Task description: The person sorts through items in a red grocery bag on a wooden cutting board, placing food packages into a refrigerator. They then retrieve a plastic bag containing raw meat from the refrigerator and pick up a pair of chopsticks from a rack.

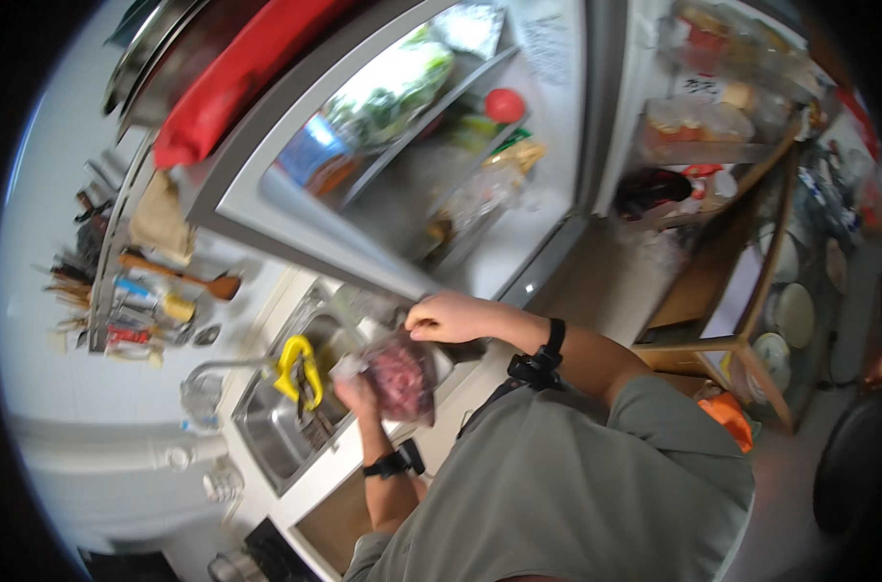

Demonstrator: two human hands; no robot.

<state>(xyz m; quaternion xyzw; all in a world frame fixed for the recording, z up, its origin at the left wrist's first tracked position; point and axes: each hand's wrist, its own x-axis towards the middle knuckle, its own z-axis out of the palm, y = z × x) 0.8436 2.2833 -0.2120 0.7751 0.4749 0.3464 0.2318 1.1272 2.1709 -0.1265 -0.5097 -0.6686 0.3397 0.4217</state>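
Observation:
A clear plastic bag of pinkish-red food, probably meat, is held up over the counter edge beside the sink. My left hand grips its side, where whitish crumpled plastic bunches at the fingers. At the bag's top corner, the curled fingers of my right hand pinch its edge; the fingertips are partly hidden. Both wrists wear black straps. Left of the bag, a yellow-handled tool hangs at the faucet above the steel sink.
An open refrigerator full of bagged food stands ahead, its door swung out near the sink. Utensils hang from a wall rack, with a wooden ladle. On the right is a wooden-framed shelf with dishes.

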